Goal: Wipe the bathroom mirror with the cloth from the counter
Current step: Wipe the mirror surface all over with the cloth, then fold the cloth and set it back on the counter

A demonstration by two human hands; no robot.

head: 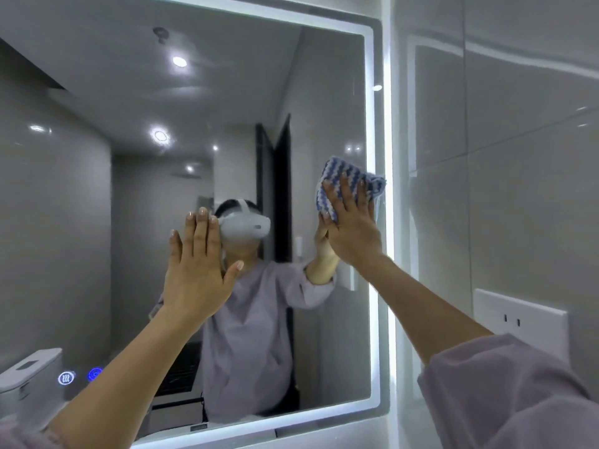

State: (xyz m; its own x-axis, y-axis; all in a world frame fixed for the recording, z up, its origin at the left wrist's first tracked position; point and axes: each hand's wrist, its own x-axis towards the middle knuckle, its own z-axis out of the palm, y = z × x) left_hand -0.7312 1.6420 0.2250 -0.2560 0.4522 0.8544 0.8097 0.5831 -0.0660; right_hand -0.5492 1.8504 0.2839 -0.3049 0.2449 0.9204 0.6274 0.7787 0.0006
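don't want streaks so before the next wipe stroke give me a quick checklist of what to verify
1. The cloth pressed to the mirror by the right hand: ok, straight fingers press it to the glass.
2. The cloth spread flat: not ok, its right end is bunched over the lit edge strip.
3. The left hand off the glass: cannot tell; it is open and raised before the mirror.
4. Bare glass left of the cloth to sweep into: ok.
5. Streaks on the glass: cannot tell.
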